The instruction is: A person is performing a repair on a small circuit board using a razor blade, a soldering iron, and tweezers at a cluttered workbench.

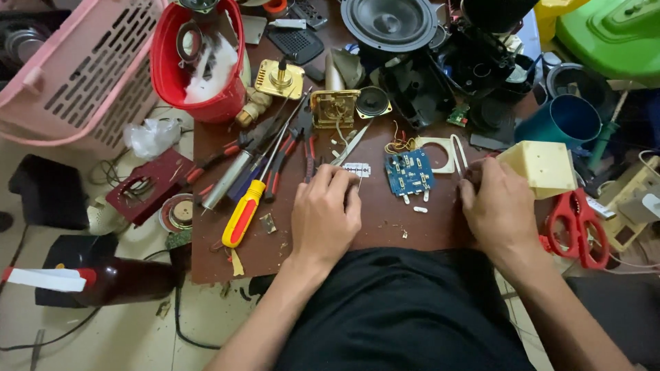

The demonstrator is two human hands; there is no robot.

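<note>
A small blue circuit board with coloured wires lies on the brown wooden table between my hands. My left hand rests knuckles up just left of it, fingertips curled by a thin razor blade and a thin wire. My right hand lies on the table to the right of the board, fingers bent, beside a cream plastic box. Whether either hand pinches something small is hidden.
A yellow-handled screwdriver, pliers and other tools lie at the left. A red bucket, pink basket, black speaker, brass parts, teal cup and red scissors crowd the edges.
</note>
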